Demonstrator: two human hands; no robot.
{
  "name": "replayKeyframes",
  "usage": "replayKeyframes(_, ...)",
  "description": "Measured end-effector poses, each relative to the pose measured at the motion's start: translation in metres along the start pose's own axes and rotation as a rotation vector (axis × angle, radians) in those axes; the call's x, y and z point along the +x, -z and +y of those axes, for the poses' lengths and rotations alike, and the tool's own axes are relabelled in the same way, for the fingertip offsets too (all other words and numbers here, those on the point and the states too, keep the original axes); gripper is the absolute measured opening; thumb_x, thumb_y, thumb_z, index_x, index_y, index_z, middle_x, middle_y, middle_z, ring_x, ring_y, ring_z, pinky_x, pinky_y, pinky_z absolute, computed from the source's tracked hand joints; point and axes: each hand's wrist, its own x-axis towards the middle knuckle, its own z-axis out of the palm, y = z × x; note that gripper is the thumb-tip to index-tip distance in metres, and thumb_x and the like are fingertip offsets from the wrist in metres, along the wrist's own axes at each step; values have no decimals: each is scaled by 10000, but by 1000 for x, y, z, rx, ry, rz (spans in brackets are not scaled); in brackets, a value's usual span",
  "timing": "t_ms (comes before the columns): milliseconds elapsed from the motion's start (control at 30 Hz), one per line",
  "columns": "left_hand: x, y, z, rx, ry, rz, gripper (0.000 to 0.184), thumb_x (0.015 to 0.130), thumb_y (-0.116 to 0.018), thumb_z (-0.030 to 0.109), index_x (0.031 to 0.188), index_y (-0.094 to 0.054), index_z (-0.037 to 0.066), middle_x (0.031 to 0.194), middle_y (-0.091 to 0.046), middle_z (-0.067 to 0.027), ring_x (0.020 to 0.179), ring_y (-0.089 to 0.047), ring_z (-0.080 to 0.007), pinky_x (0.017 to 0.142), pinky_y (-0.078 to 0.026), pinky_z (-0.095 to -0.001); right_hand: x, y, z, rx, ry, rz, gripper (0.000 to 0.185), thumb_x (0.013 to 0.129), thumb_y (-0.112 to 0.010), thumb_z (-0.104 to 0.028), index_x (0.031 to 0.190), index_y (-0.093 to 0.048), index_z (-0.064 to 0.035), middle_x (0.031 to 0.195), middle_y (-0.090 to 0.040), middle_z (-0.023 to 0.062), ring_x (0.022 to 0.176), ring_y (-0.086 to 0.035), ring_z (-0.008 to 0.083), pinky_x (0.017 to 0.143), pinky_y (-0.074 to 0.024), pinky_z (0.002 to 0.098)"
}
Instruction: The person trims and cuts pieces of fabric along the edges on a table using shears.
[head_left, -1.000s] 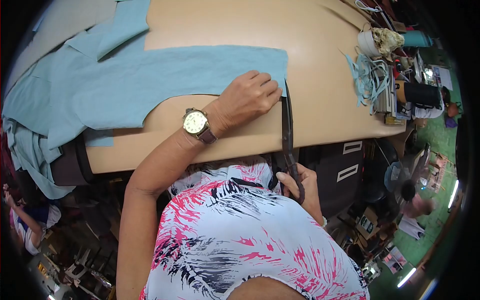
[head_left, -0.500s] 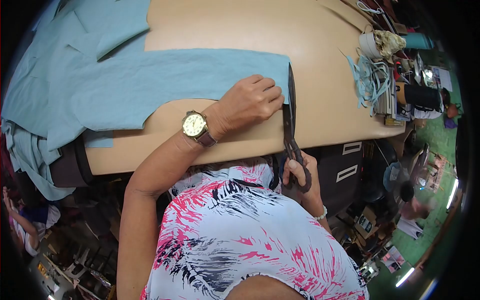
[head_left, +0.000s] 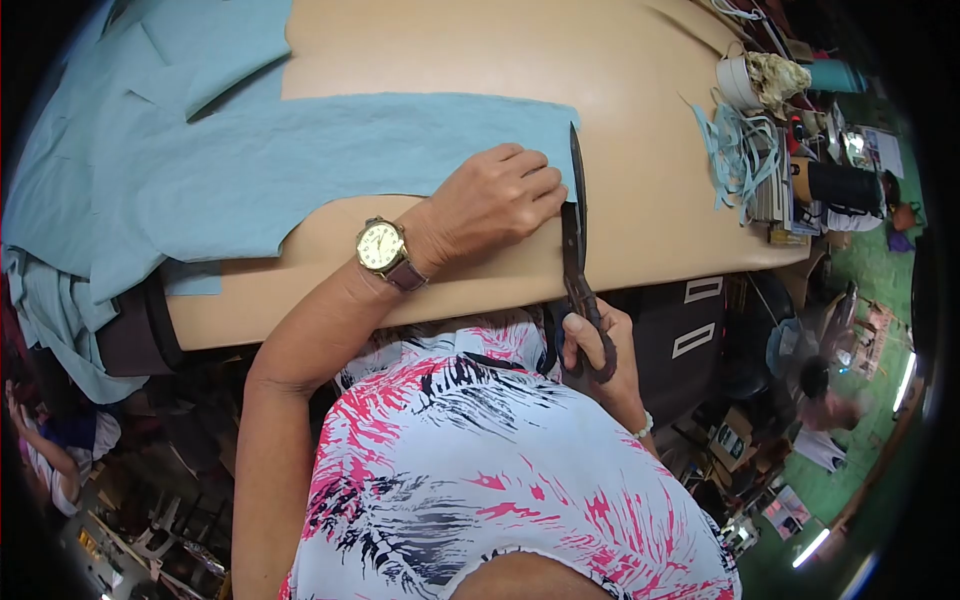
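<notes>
A light blue fabric piece (head_left: 250, 150) stretches across the table, its narrow end at the scissors. My left hand (head_left: 503, 195), with a watch on the wrist, is closed on the fabric near that end; its fingertips are hidden beneath the knuckles. My right hand (head_left: 612, 355) is closed around the handles of large dark scissors (head_left: 577, 235) at the table's front edge. The scissor blades point away from me and lie along the fabric's right edge, with the tip near its far corner.
The tan table (head_left: 450, 50) carries more bunched blue fabric (head_left: 60, 200) at the left. Blue fabric strips (head_left: 740, 160), a stack of papers (head_left: 775, 195) and a white container (head_left: 738, 82) stand at the right. Dark drawers (head_left: 660, 330) sit below the table.
The scissor blades have shifted slightly left over the fabric's end, and a thin sliver of fabric shows beyond the tip. My left hand stays on the fabric.
</notes>
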Motion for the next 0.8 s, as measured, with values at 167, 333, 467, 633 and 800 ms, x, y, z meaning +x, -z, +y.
replayKeyframes(167,-1,-1,0,-4,3,4,248,657,-577,93,895,-598,23,910,-603,-59,863,-587,-202,717,-493,-307,-5,2,-2,-76,-108,14,242,778,-675,-207,710,-530,-26,524,-498,-7,417,-455,43,390,-339,185)
replayKeyframes(333,-1,-4,0,26,-28,28,246,653,-581,95,889,-601,28,894,-604,-51,848,-588,-195,706,-494,-300,-1,2,4,62,32,-37,257,790,-648,-236,706,-532,-23,517,-499,7,415,-454,52,394,-333,184)
replayKeyframes(467,0,-1,0,26,-56,26,234,651,-586,96,875,-607,29,884,-606,-50,841,-588,-192,705,-495,-296,9,0,-3,55,78,-27,279,793,-637,-265,712,-536,-18,513,-494,11,414,-452,58,399,-335,183)
replayKeyframes(633,2,-4,0,25,-87,127,94,658,-563,111,718,-573,39,696,-507,-21,706,-535,-158,656,-461,-271,15,-1,-3,115,78,-11,268,790,-649,-253,720,-550,-14,511,-488,-2,407,-444,49,385,-316,181)
replayKeyframes(800,5,3,2,-15,-57,74,149,662,-583,99,791,-584,26,814,-555,-53,796,-565,-190,693,-475,-293,12,1,-4,40,-37,-3,235,782,-674,-213,727,-570,-9,521,-489,-19,392,-429,27,367,-302,172)
